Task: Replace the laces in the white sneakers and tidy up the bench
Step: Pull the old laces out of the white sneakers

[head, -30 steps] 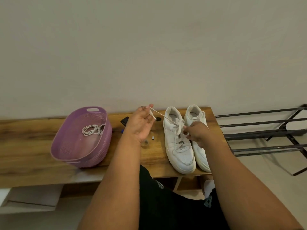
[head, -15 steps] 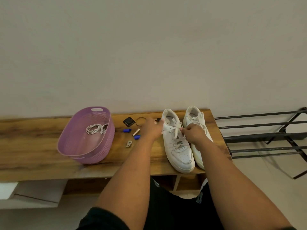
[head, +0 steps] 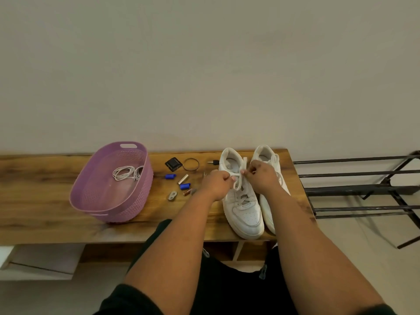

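Fingers of the left hand point(head: 216, 183) and the right hand point(head: 263, 176) are curled, each pinching a strand of the flat white lace point(head: 238, 181) above the tongue of the left-lying white leather sneaker point(head: 244, 208); the lace forms a loop between the two hands. Second white sneaker point(head: 269, 155) stands just beside the first, to its right, partly hidden by the right hand and forearm; both point toes toward the viewer on the wooden bench point(head: 41, 201) near its right end. Purple woven-pattern plastic basket point(head: 91, 196) sits on the bench well to the left, tilted, with a coiled bundle of white laces point(head: 127, 173) inside. Between basket and sneakers lie small loose items: a black square object point(head: 173, 164), a twisted ring-shaped band point(head: 191, 164), a small key point(head: 212, 162), two blue caps point(head: 170, 176), a short metallic cylinder point(head: 183, 179), a copper-coloured battery point(head: 186, 193) and a small grey clasp point(head: 172, 195). Black metal rack point(head: 363, 187) stands to the right of the bench, against the pale wall point(head: 204, 64).
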